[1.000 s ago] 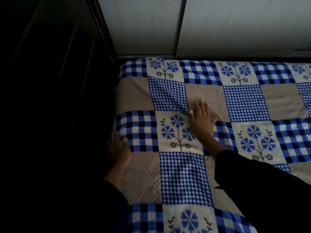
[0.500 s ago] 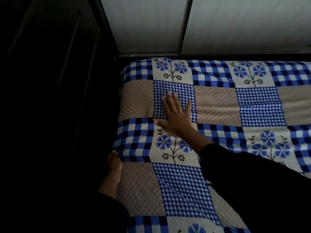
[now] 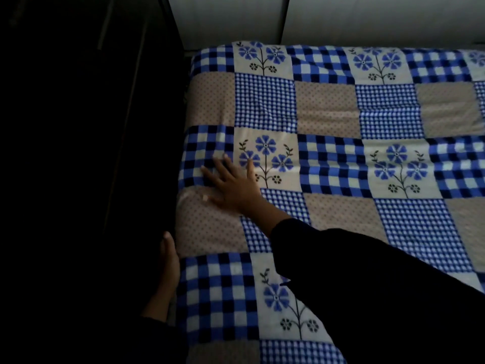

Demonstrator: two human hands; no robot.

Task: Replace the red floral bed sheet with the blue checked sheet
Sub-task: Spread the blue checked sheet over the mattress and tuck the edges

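- Since half a second back: right hand [image 3: 231,190] has slid off the fine-check square toward 9 o'clock, one column over, and now sits near the sheet's left edge. Left hand has stayed at the mattress side.
- Dark panel [image 3: 78,153], 9 o'clock of view: near black, no detail readable.
- Left hand [image 3: 169,261], 7 o'clock of the right hand: edge-on against the left side of the mattress, in the gap beside the dark panel. The fingers run down into shadow, so I cannot tell whether they are curled or have hold of any cloth.
- Right hand: palm down, flat on the blue checked sheet [image 3: 341,166], fingers straight and spread. It holds nothing and only presses the cloth. Fingertips lie on a large-check square, thumb points to 9 o'clock over a dotted beige square, little finger reaches onto the flower square. Slight motion blur.
- Blue checked sheet: spread over the mattress from its left edge to the 3 o'clock limit of view, up to the wall at 12 o'clock. Shallow creases lie at 12 o'clock of the right hand.
- Black sleeve [image 3: 367,285]: crosses the sheet from 4 o'clock up to the right wrist.
- White wall panels [image 3: 367,19]: 12 o'clock, one vertical seam.
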